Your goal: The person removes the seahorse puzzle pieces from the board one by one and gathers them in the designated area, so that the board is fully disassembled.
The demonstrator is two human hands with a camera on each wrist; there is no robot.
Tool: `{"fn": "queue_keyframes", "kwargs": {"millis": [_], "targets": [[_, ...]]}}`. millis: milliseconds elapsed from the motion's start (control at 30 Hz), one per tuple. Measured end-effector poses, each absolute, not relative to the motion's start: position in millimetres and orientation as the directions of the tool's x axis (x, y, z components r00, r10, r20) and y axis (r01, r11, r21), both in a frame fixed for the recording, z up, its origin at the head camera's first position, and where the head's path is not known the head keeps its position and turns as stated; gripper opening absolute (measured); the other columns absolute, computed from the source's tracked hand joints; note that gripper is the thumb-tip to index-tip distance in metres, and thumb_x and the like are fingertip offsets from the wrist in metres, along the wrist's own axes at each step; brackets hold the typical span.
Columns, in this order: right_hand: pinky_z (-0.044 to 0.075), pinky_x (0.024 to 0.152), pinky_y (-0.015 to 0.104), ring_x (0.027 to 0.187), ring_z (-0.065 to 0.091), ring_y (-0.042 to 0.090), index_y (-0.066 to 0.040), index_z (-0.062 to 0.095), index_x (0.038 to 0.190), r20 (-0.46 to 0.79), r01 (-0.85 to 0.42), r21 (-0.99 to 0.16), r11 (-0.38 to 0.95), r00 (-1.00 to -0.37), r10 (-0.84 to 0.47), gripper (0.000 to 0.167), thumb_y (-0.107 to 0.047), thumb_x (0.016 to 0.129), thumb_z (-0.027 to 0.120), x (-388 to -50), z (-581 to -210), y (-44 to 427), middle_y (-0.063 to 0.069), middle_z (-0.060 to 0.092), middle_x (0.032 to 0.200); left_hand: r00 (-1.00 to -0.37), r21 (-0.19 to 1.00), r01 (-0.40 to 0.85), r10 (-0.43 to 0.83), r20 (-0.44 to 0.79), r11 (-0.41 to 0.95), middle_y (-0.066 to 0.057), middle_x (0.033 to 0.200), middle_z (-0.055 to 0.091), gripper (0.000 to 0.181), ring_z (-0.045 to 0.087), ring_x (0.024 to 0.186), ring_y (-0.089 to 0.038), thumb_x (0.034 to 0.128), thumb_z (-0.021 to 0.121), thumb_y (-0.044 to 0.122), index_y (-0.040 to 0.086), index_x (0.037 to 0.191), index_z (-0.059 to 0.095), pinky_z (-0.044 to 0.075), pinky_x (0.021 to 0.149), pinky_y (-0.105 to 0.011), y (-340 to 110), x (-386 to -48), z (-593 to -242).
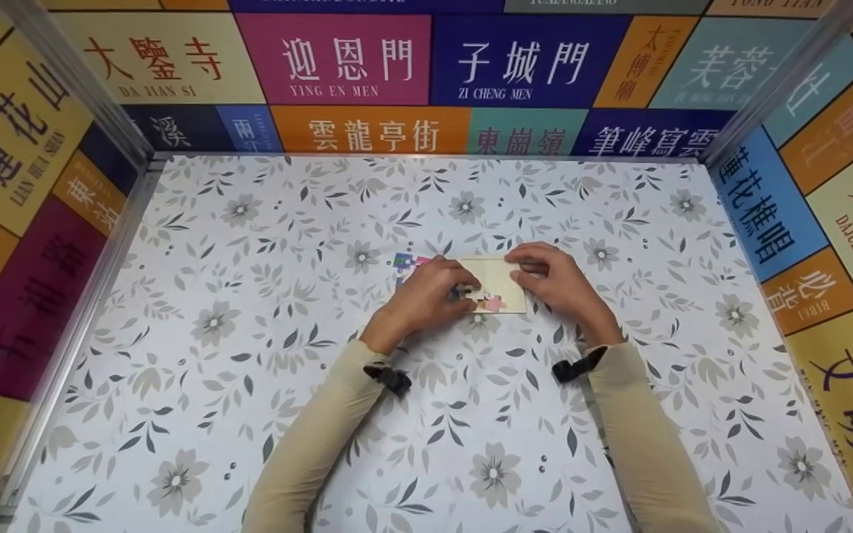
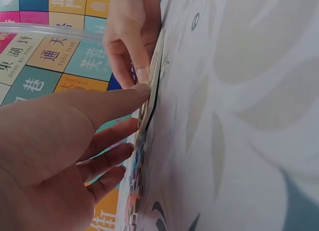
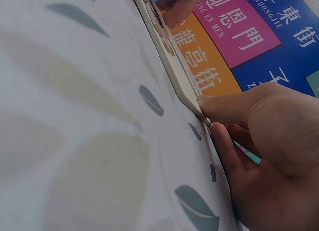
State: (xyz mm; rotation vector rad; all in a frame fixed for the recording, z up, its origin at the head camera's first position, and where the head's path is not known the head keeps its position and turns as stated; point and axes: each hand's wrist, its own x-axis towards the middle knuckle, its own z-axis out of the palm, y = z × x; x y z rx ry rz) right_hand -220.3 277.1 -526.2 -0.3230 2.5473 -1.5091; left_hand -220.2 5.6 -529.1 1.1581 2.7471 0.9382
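A small cream puzzle board (image 1: 513, 292) lies on the tabletop, with a few colourful jigsaw pieces (image 1: 492, 302) set along its near side. My left hand (image 1: 432, 295) is over the board's left part, its thumb and bent fingers pinching a small puzzle piece (image 1: 466, 291), mostly hidden by the fingers. In the left wrist view, that thumb touches the board's top (image 2: 154, 74). At the board's right edge, my right hand (image 1: 554, 277) grips it between thumb and fingers; the right wrist view shows this hold (image 3: 264, 136) at the corner.
More colourful jigsaw pieces (image 1: 402, 260) lie left of the board, partly covered by my left hand. A white floral cloth (image 1: 249, 414) covers the table. Panels with large printed characters (image 1: 334, 59) stand along the back and both sides.
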Motion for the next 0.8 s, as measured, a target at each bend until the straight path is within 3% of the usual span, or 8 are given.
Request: {"fn": "queue_keyframes", "kwargs": {"millis": [200, 367, 600, 800], "targets": [[0.047, 0.120, 0.055, 0.138, 0.061, 0.043, 0.005, 0.071, 0.134, -0.031, -0.096, -0.886, 0.454, -0.964, -0.263, 0.032, -0.001, 0.102, 0.070, -218.3, -522.4, 275.6, 0.022, 0.058, 0.151, -0.753, 0.541, 0.632, 0.604, 0.260, 0.555, -0.004, 0.108, 0.081, 0.018, 0.072, 0.104, -0.026, 0.1049, 0.070, 0.019, 0.013, 0.116, 0.083, 0.055, 0.098, -0.042, 5.4, -221.6, -528.8], [0.046, 0.120, 0.056, 0.138, 0.061, 0.043, 0.005, 0.071, 0.134, -0.031, -0.096, -0.888, 0.449, -0.963, -0.268, 0.032, -0.001, 0.103, 0.070, -217.7, -521.9, 276.1, 0.022, 0.058, 0.151, -0.786, 0.547, 0.597, 0.563, 0.254, 0.586, -0.003, 0.109, 0.081, 0.017, 0.072, 0.105, -0.025, 0.1033, 0.073, 0.019, 0.015, 0.116, 0.083, 0.056, 0.098, -0.041, 5.2, -222.1, -531.6], [0.046, 0.120, 0.056, 0.137, 0.061, 0.043, 0.004, 0.071, 0.134, -0.030, -0.096, -0.889, 0.447, -0.963, -0.266, 0.032, -0.001, 0.102, 0.070, -216.9, -521.7, 276.2, 0.021, 0.059, 0.150, -0.759, 0.557, 0.608, 0.619, 0.201, 0.566, -0.004, 0.115, 0.079, 0.031, 0.071, 0.106, -0.026, 0.0951, 0.084, 0.034, 0.014, 0.119, 0.082, 0.056, 0.098, -0.042, 5.2, -221.9, -534.2], [0.047, 0.120, 0.056, 0.137, 0.061, 0.043, 0.004, 0.071, 0.134, -0.020, -0.108, -0.888, 0.446, -0.962, -0.272, 0.032, -0.001, 0.102, 0.070, -217.1, -522.3, 276.5, 0.022, 0.059, 0.150, -0.774, 0.562, 0.581, 0.614, 0.157, 0.588, -0.003, 0.117, 0.078, 0.027, 0.069, 0.112, -0.025, 0.0965, 0.082, 0.028, 0.015, 0.120, 0.082, 0.055, 0.102, -0.040, 6.7, -221.6, -536.2]]}}
